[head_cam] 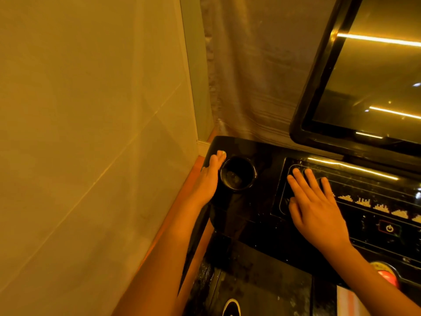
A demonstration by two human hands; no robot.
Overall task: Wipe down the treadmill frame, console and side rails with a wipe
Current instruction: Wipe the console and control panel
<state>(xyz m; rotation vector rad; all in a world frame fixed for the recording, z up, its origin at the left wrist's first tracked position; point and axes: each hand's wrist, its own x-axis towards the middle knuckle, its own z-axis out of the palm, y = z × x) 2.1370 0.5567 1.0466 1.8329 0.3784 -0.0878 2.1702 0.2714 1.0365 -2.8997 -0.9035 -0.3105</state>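
Observation:
The black treadmill console (257, 208) fills the lower right. My left hand (209, 176) lies along its far left edge, beside the round cup holder (238, 174). Its fingers are stretched forward, and a small pale scrap, apparently the wipe (221, 153), shows under the fingertips. My right hand (316, 208) rests flat on the glossy button panel (376, 215), fingers spread and straight, holding nothing. The panel shows small lit bar icons and a power symbol (390, 228).
A plain wall (91, 133) runs close along the left, with a narrow gap to the console. A curtain (257, 76) hangs behind. The tilted dark screen (369, 83) rises at upper right. A red stop button (387, 278) sits at lower right. The belt deck (250, 281) lies below.

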